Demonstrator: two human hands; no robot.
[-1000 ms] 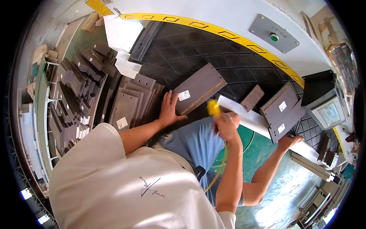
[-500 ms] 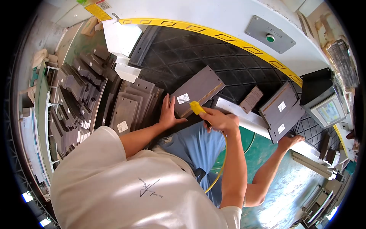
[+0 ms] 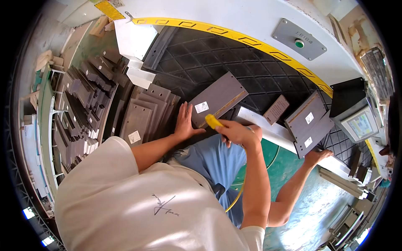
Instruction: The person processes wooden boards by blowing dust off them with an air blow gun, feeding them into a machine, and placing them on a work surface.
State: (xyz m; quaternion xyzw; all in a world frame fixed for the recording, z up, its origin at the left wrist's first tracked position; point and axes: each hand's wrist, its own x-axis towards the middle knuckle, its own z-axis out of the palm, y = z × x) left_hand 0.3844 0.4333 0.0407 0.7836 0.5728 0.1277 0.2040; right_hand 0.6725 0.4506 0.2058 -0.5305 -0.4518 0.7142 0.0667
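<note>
My right hand (image 3: 236, 133) is closed around a yellow air blow gun (image 3: 213, 121), and a thin yellow hose (image 3: 239, 197) runs down from it. The gun is held over the lower edge of a dark brown panel (image 3: 226, 90), which has a white label and a tan stripe along one side. My left hand (image 3: 184, 124) lies at the panel's left edge with fingers spread, holding nothing. Just left of that hand, several similar panels (image 3: 138, 119) with holes stand leaning together.
Racks of dark panels (image 3: 86, 96) fill the left side. To the right lie a small brown plate (image 3: 276, 109), two labelled panels (image 3: 309, 121) and a touchscreen (image 3: 360, 124). A white machine frame with a yellow strip (image 3: 243, 37) arches above black matting. A bare leg (image 3: 295, 190) extends right.
The air blow gun has tilted, its nozzle no longer showing over the label, and my right hand has shifted slightly left and down. My left hand and the panel stay put.
</note>
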